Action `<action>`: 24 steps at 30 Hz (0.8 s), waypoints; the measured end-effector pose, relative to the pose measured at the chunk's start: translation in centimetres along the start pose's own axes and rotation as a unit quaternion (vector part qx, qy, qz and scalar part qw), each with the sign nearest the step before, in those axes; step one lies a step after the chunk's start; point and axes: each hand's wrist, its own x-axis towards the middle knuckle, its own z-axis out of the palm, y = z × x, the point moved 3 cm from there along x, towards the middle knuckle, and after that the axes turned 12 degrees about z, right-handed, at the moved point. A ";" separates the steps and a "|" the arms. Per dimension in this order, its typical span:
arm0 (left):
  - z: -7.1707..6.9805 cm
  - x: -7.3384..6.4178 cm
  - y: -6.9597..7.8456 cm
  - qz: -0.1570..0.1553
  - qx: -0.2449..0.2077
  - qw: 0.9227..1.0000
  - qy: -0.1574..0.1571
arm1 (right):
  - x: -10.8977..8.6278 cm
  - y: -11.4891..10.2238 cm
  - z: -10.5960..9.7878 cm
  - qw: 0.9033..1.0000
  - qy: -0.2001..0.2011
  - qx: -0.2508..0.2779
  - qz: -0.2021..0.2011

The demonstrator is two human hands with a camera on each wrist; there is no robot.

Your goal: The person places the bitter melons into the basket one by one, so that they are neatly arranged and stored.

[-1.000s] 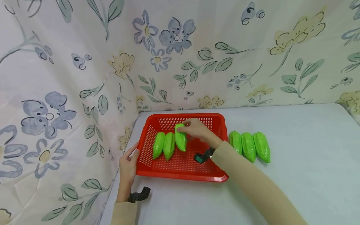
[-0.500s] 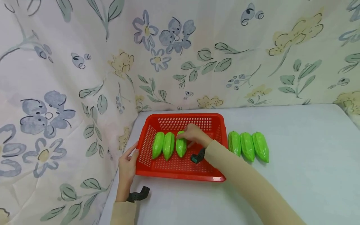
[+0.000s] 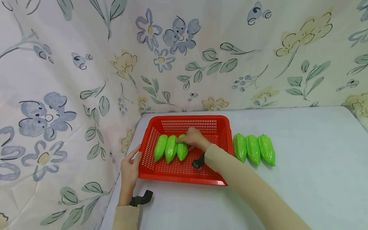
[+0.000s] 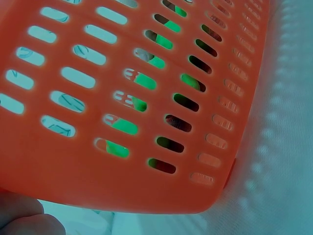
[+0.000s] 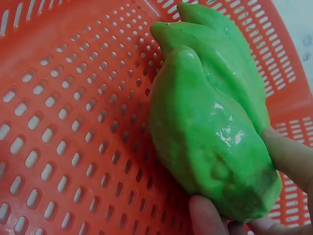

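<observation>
A red perforated plastic basket (image 3: 184, 176) stands on the table, with three glossy green ridged fruits lying side by side in its left half. My right hand (image 3: 195, 139) holds the upper end of the rightmost green fruit (image 3: 182, 152). In the right wrist view, thumb and fingers are on either side of that end, and the fruit touches the middle fruit (image 5: 230, 63). The leftmost fruit (image 3: 160, 148) lies beyond. My left hand (image 3: 130, 172) grips the basket's left rim; in the left wrist view only some fingertips (image 4: 32, 220) show below the rim.
Three more green fruits (image 3: 253, 150) lie in a row on the white table (image 3: 313, 159), just right of the basket. Floral cloth (image 3: 244, 64) hangs behind and along the left side.
My right hand has lowered the third green fruit onto the basket floor and slid it left against the other two, which have shifted slightly left. The left hand stays on the rim.
</observation>
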 end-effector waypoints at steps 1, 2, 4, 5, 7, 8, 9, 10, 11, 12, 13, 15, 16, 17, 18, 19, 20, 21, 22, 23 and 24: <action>0.0 0.0 0.0 0.000 0.000 1.000 0.001 | 0.0 0.0 0.0 1.000 -0.001 0.002 -0.001; 0.0 -0.1 0.1 0.000 -0.001 1.000 0.001 | 0.0 0.0 0.0 1.000 -0.001 0.003 0.000; -0.1 -0.1 0.2 0.000 -0.004 1.000 0.003 | -0.1 0.1 0.0 1.000 -0.005 0.011 0.002; 0.0 -0.1 0.2 0.001 -0.005 1.000 0.003 | 0.0 0.2 0.0 1.000 -0.008 0.014 0.005; 0.0 -0.1 0.3 0.004 -0.004 1.000 0.003 | 0.0 0.3 -0.1 1.000 -0.010 0.018 0.009; 0.0 -0.1 0.3 0.006 -0.003 1.000 0.003 | 0.1 0.3 -0.2 1.000 -0.011 0.016 0.011; 0.0 -0.1 0.3 0.008 -0.001 1.000 0.003 | 0.1 0.3 -0.2 1.000 -0.012 0.016 0.013; 0.0 -0.1 0.3 0.010 0.001 1.000 0.003 | 0.1 0.4 -0.3 1.000 -0.012 0.015 0.016; 0.0 -0.1 0.3 0.010 0.003 1.000 0.003 | 0.1 0.4 -0.3 1.000 -0.014 0.013 0.017; 0.0 -0.1 0.3 0.011 0.005 1.000 0.002 | 0.1 0.4 -0.3 1.000 -0.014 0.011 0.018; 0.0 -0.1 0.3 0.012 0.006 1.000 0.002 | 0.0 0.4 -0.3 1.000 -0.016 0.010 0.019; 0.0 -0.1 0.3 0.013 0.008 1.000 0.003 | 0.0 0.5 -0.4 1.000 -0.018 0.010 0.023; 0.0 -0.1 0.3 0.015 0.007 1.000 0.003 | -0.1 0.5 -0.4 0.999 -0.018 0.010 0.025; 0.0 -0.1 0.3 0.017 0.006 1.000 0.003 | -0.1 0.5 -0.5 0.999 -0.018 0.009 0.026; 0.0 -0.1 0.3 0.019 0.005 1.000 0.004 | -0.2 0.5 -0.5 0.999 -0.016 0.007 0.028; 0.0 -0.1 0.3 0.021 0.005 1.000 0.005 | -0.2 0.5 -0.6 0.999 -0.015 0.006 0.030; 0.0 -0.1 0.3 0.023 0.004 1.000 0.005 | -0.2 0.5 -0.6 0.999 -0.014 0.005 0.031; 0.0 -0.1 0.3 0.025 0.003 1.000 0.006 | -0.3 0.5 -0.7 0.999 -0.014 0.004 0.032; 0.0 -0.1 0.3 0.027 0.003 1.000 0.006 | -0.3 0.4 -0.6 0.999 -0.014 0.002 0.032; 0.0 -0.1 0.3 0.029 0.003 1.000 0.007 | -0.3 0.4 -0.6 0.999 -0.015 0.001 0.031; 0.0 0.0 0.3 0.030 0.003 1.000 0.008 | -0.3 0.4 -0.6 0.999 -0.017 0.001 0.031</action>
